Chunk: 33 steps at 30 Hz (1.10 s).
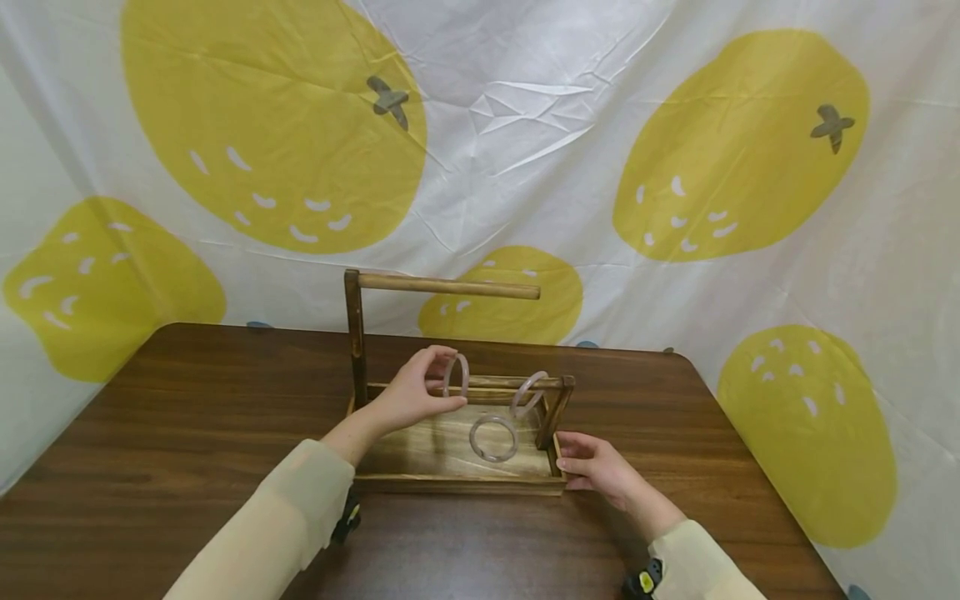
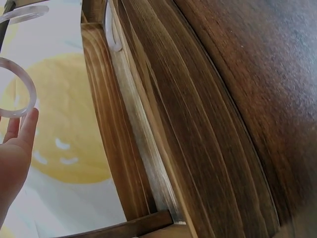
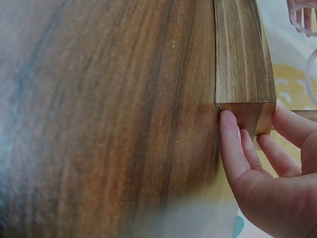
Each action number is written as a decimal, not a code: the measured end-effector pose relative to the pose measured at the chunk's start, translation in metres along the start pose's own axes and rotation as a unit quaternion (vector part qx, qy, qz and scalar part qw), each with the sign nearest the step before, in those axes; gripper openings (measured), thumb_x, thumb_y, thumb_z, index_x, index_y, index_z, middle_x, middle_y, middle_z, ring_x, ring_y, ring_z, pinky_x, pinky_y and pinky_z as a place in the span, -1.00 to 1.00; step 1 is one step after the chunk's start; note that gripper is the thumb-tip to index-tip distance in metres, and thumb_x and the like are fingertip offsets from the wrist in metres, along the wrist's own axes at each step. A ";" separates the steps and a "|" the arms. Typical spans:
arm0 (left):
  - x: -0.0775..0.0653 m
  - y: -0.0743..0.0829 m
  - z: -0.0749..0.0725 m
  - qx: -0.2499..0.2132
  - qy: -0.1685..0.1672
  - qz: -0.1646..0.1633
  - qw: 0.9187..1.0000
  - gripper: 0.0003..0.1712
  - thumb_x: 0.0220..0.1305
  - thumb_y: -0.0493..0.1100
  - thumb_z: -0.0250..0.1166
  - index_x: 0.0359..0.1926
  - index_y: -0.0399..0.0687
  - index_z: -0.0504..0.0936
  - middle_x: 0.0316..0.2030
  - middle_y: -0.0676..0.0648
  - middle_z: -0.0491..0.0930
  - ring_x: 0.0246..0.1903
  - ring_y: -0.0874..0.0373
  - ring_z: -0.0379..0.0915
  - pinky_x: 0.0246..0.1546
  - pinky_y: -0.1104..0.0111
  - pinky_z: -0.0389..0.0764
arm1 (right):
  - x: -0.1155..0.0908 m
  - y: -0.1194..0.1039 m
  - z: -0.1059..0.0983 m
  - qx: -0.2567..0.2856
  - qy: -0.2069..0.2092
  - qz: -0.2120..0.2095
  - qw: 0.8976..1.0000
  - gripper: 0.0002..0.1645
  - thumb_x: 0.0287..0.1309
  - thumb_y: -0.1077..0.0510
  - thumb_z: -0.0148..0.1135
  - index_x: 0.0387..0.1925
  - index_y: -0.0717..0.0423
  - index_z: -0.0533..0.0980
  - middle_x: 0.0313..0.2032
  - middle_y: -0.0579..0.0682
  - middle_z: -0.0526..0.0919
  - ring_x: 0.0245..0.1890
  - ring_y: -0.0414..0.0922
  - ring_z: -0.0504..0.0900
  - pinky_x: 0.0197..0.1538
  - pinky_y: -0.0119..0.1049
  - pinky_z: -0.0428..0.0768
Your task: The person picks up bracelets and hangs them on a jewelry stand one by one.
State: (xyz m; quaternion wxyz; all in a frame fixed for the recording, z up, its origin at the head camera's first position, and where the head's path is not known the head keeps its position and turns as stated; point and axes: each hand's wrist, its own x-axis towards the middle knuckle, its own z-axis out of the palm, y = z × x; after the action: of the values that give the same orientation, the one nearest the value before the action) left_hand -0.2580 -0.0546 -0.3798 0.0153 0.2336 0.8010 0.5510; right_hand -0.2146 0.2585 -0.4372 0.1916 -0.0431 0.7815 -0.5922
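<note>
A pale lilac bangle [image 1: 465, 379] is held upright between the thumb and fingers of my left hand [image 1: 408, 393], above the tray of a wooden stand [image 1: 457, 485]. To its right a second bangle [image 1: 515, 408] hangs round the stand's lower bar [image 1: 487, 382], near the right post [image 1: 553, 414]. The third bangle [image 1: 495, 459] appears to lie in the tray, toward the right end. My right hand [image 1: 596, 468] grips the tray's right end; in the right wrist view its thumb and fingers [image 3: 233, 144] meet the wooden end from both sides.
The stand's upper bar [image 1: 450, 287] reaches rightward from the tall left post [image 1: 355, 333], its right tip free. Beneath everything is a dark brown wooden table [image 1: 210, 417]. A white cloth [image 1: 517, 183] printed with yellow fruit hangs behind the table.
</note>
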 end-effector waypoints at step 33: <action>0.005 -0.003 0.017 -0.009 -0.004 -0.011 1.000 -0.21 0.07 -0.24 0.38 0.28 -0.32 0.21 0.16 -0.28 0.27 0.18 -0.14 0.27 0.21 0.17 0.40 | -0.001 -0.002 0.001 0.004 -0.008 -0.001 1.000 -0.26 0.22 0.26 0.14 0.32 0.48 0.06 -0.13 0.10 0.46 -0.28 -0.24 0.53 -0.24 -0.27 0.64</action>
State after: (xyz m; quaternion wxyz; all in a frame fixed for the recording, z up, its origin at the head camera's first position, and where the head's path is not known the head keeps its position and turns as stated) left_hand -0.2587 -0.0386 -0.3883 0.0266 0.2268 0.7986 0.5569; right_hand -0.2136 0.2576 -0.4353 0.1970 -0.0480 0.7775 -0.5953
